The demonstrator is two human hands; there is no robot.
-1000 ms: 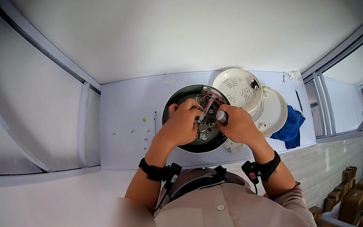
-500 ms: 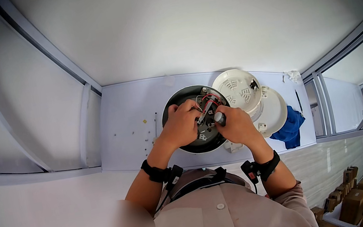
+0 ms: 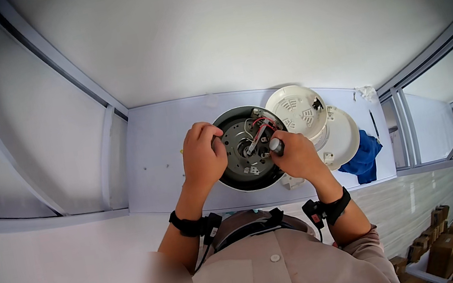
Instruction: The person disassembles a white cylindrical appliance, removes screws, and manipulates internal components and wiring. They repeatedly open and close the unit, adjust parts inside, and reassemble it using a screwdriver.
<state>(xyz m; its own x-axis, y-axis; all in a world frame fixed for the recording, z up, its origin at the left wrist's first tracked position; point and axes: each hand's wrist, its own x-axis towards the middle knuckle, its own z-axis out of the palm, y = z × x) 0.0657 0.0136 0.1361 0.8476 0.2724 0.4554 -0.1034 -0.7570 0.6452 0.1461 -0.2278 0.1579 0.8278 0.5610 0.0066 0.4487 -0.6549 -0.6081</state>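
A round dark metal appliance housing [image 3: 238, 180] lies with its inside facing up in front of me. Red and white wires [image 3: 263, 123] and small metal parts show inside it. My left hand [image 3: 202, 156] is closed on the housing's left rim, with the thumb over the edge. In my right hand [image 3: 297, 157] is a screwdriver [image 3: 277, 145], its dark handle with a grey end seen from above. It is held over the right part of the housing's interior; my fingers and the handle hide its tip.
Two cream round plastic covers [image 3: 292, 110] overlap to the right of the housing. Beyond them lie a blue cloth [image 3: 363, 159] and a thin dark rod [image 3: 373, 123]. Small loose parts [image 3: 167, 165] are scattered on the left of the white table [image 3: 144, 138]. A wall stands behind.
My left hand has moved left, out of the housing's interior and onto its left rim, uncovering the middle of the housing. My right hand stays nearly in place with the screwdriver.
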